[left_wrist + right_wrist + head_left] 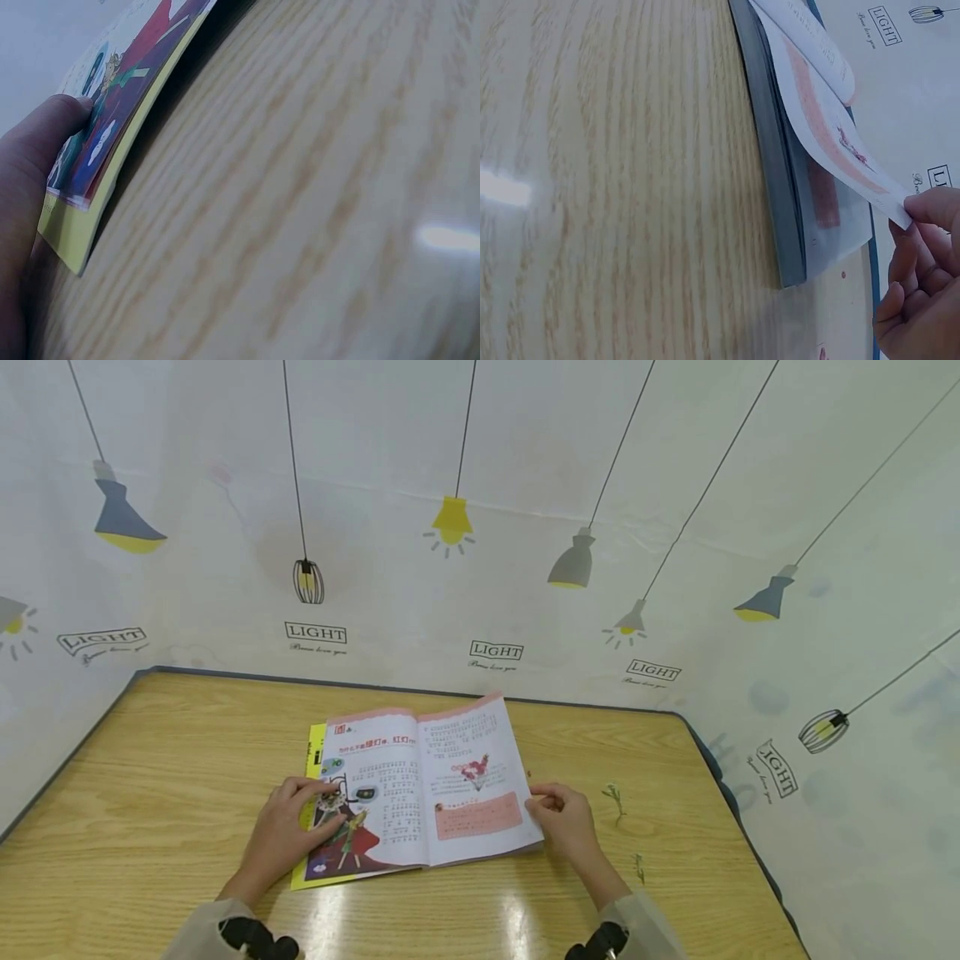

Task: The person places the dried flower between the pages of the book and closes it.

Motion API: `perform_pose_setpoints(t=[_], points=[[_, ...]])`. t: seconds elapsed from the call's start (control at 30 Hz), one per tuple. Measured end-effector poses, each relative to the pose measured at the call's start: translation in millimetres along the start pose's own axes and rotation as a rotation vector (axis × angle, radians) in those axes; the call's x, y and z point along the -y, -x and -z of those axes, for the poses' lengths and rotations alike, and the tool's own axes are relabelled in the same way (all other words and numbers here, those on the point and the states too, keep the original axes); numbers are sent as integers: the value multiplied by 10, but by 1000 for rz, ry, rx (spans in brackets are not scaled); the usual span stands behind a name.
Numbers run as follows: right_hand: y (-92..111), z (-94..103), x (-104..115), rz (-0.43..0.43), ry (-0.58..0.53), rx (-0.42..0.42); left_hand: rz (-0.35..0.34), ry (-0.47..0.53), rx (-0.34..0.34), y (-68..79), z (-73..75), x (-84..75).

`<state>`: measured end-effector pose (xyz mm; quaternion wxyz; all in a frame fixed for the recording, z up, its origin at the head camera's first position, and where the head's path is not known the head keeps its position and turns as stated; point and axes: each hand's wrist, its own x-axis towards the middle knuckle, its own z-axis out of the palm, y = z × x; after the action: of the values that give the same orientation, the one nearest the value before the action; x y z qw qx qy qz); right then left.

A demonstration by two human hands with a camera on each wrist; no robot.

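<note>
An open booklet (465, 810) with printed text and colourful pictures lies on a wooden table, its yellow edge showing at the left. My left hand (288, 822) rests on the left page, thumb and a finger spread over the cartoon picture. In the left wrist view the thumb (64, 116) presses near the page's outer edge; the other fingers are hidden. My right hand (566, 818) pinches the outer edge of the right page (832, 135) between thumb and fingers. That page curves up off the sheets beneath it in the right wrist view.
Two small green sprigs, one an upper sprig (615, 797) and one a lower sprig (639, 867), lie right of the right hand. Behind the wooden table (187, 752) hangs a white cloth (375, 460) printed with lamps. A dark edge (720, 768) borders the tabletop.
</note>
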<state>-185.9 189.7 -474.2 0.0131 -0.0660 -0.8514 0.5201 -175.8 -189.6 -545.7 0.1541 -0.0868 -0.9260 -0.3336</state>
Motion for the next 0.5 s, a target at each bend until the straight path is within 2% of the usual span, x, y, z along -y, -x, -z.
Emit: perform_pose_setpoints(t=[0.5], points=[[42,44,202,53,-49,-37,3,-1,-10,1,-1,-16]])
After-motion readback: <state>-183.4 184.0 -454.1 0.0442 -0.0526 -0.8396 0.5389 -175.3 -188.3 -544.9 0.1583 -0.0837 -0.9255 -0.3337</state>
